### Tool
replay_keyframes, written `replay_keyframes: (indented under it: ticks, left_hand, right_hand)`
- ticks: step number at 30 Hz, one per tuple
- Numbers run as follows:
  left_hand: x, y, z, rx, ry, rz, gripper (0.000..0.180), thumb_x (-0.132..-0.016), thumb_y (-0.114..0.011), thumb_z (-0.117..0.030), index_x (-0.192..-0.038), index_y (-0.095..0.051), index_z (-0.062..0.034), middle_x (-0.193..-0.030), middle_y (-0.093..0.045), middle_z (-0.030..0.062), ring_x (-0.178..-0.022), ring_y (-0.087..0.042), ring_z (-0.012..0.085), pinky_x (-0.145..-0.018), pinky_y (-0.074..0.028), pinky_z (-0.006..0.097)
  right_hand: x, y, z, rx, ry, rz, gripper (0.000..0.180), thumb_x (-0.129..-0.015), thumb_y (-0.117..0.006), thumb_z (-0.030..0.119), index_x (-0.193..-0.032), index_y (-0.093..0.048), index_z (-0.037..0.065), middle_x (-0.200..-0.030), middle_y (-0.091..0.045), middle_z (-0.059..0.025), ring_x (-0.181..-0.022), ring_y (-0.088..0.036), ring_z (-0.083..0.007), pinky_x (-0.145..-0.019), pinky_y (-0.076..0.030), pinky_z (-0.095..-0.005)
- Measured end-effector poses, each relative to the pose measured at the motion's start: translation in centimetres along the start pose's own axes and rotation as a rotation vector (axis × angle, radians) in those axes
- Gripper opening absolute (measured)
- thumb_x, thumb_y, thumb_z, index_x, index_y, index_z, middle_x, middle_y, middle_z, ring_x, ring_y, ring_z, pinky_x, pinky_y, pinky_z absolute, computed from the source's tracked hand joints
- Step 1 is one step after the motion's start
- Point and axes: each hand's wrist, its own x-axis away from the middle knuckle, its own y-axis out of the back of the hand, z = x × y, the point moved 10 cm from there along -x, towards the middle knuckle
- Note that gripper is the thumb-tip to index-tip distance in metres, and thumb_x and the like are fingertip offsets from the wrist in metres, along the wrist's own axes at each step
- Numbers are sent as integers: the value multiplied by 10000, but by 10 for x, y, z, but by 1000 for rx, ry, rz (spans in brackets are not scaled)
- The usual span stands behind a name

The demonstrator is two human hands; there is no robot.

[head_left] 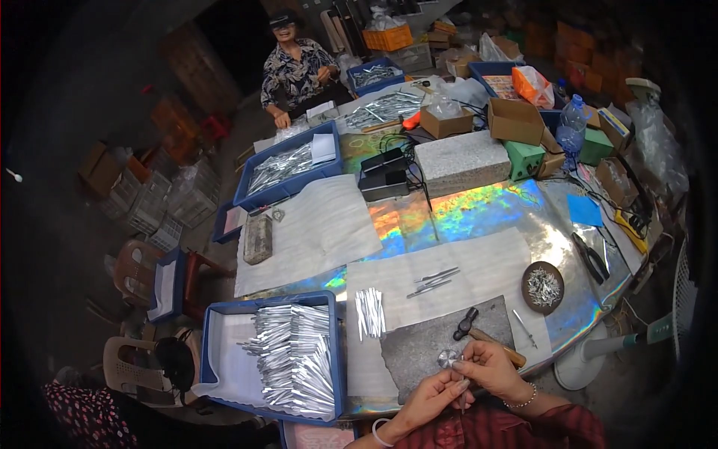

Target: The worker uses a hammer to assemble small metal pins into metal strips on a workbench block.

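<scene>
Silver slim piece (462, 405) pinched in left grip (436, 394), low over near desk (570, 331) edge. Right grip (491, 368) meets it, fingers curled; exact hold cannot be told. Hands close together, likely for steadiness. Round metal block (449, 358) at right fingertips, above stone slab (411, 348), probably firm backing. Hammer (467, 323) just beyond right grip, seemingly for quick reach. Farther right, brown dish (525, 289), perhaps keeping small bits (544, 287) contained. Left of grips, blue tray (337, 352), strips (295, 359) lined up, presumably against tangling.
</scene>
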Motion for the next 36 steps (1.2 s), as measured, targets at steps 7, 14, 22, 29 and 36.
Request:
replay_keyframes:
  ticks: [7,14,22,29,36]
  left_hand:
    - [-2,1,2,5,13,-6,214,-930,-461,-198,-1009,-508,-5,-834,-609,52,-709,-564,83,-652,-462,204]
    - [-8,2,14,80,26,-1,210,-928,-467,-208,-995,-507,-13,-838,-610,60,-717,-566,88,-655,-461,206]
    - [0,-7,6,4,15,-11,192,-926,-469,-183,-1005,-505,-11,-831,-608,46,-715,-567,84,-657,-465,207]
    - [-2,2,15,105,62,-67,135,-923,-462,-145,-951,-481,-14,-826,-615,70,-730,-588,114,-654,-477,227]
    - [-4,2,0,92,79,-83,154,-919,-463,-105,-1009,-491,16,-826,-613,71,-731,-584,103,-659,-479,224]
  right_hand:
    - [0,1,2,-25,20,0,123,-847,-586,88,-794,-503,13,-717,-609,-52,-644,-576,-73,-557,-459,-185]
    - [1,6,-1,-10,20,-1,134,-847,-591,98,-801,-502,10,-715,-601,-44,-641,-565,-61,-547,-450,-178]
    - [9,6,-6,-44,-12,-2,113,-844,-585,75,-819,-497,9,-734,-602,-48,-663,-569,-73,-574,-462,-194]
    - [2,9,-6,-9,2,-25,118,-832,-591,74,-818,-484,29,-691,-533,7,-607,-516,-29,-499,-406,-176]
    - [-4,7,-17,-62,-71,61,86,-839,-579,49,-843,-496,25,-753,-544,7,-667,-523,-27,-569,-426,-169]
